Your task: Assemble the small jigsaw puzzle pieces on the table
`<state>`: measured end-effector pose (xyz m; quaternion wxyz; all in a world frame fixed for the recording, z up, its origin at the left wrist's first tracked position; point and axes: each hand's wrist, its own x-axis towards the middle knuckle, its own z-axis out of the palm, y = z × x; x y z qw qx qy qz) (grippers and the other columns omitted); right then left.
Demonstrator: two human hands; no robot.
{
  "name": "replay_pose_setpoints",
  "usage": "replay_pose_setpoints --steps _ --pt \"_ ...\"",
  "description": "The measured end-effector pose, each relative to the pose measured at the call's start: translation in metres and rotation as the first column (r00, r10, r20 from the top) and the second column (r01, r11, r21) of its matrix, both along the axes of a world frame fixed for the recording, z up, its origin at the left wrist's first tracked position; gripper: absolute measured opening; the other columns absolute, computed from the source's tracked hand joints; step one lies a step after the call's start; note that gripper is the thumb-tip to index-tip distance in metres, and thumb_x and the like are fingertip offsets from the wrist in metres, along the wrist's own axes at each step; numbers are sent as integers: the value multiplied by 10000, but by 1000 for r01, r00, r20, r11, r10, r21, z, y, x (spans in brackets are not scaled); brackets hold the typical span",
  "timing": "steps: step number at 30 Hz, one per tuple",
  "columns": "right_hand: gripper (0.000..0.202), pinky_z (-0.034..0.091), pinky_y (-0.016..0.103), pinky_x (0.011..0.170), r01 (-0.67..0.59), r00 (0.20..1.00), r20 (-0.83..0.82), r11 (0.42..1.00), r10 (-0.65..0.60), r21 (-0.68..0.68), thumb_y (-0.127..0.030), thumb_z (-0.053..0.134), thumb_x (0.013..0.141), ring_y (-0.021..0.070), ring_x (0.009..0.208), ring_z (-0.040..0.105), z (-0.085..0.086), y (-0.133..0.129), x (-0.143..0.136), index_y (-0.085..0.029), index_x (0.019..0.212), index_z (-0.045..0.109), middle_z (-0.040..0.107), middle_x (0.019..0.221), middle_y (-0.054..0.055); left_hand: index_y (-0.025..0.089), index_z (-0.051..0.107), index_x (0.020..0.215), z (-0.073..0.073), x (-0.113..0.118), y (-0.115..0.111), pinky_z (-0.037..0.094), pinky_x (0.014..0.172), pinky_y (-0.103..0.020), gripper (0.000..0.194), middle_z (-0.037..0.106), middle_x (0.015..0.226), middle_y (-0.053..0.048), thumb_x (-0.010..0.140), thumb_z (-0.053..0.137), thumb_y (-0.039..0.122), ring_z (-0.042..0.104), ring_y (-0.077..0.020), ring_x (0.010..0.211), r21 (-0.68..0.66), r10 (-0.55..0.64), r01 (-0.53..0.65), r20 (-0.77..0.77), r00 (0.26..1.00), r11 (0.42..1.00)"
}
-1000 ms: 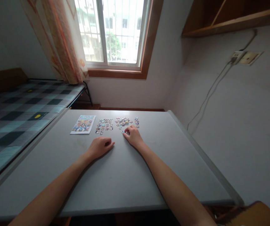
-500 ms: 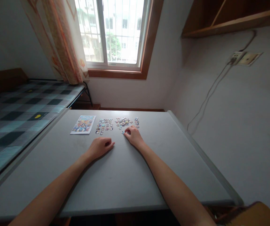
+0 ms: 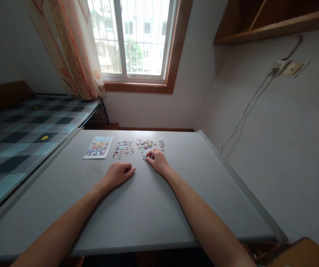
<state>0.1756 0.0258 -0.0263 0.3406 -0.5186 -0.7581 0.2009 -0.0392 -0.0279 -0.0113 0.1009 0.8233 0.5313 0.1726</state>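
On the grey-white table [image 3: 137,207], my right hand [image 3: 157,161] pinches a small light-blue puzzle piece [image 3: 144,158] at its fingertips, just below a loose pile of puzzle pieces [image 3: 146,144]. My left hand [image 3: 119,173] rests on the tabletop with its fingers curled in; whether it holds anything is hidden. Beyond it lies a group of spread-out pieces [image 3: 123,147] in rough rows. A printed picture sheet [image 3: 98,147] lies flat to the left of them. A narrow column of pieces [image 3: 162,144] is right of the pile.
A bed with a checked cover [image 3: 37,126] stands along the table's left side. Behind the table are a window [image 3: 145,37] and a patterned curtain [image 3: 73,52]. A cable [image 3: 239,124] hangs down the right wall from a socket [image 3: 280,68]. A chair back [image 3: 301,256] shows at the lower right.
My right hand has shifted very slightly left with the light-blue piece at its fingertips. My left hand has stayed in place.
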Motion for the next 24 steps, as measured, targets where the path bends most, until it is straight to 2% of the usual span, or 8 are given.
replay_pose_setpoints --steps 10,17,24 --pt "49 396 287 785 -8 998 59 999 5 45 -222 666 766 148 797 530 3 -2 -1 -180 789 659 578 842 27 174 492 560 1 1 0 183 519 -243 406 450 502 20 852 430 449 338 -99 481 -10 -4 5 8 1000 1000" --pt "203 385 309 831 -24 995 93 998 19 56 -225 635 782 147 799 525 0 -3 -2 -200 981 670 579 860 28 174 486 553 1 0 0 188 521 -241 399 449 500 20 845 435 442 333 -99 483 -12 1 -1 6 1000 1000" --pt "101 385 307 820 -30 996 84 999 27 35 -244 648 788 147 813 519 -2 -1 -2 -200 869 687 561 858 28 175 492 555 1 1 0 183 520 -247 406 446 503 21 850 433 447 326 -101 482 -10 4 -5 -9 1000 1000"
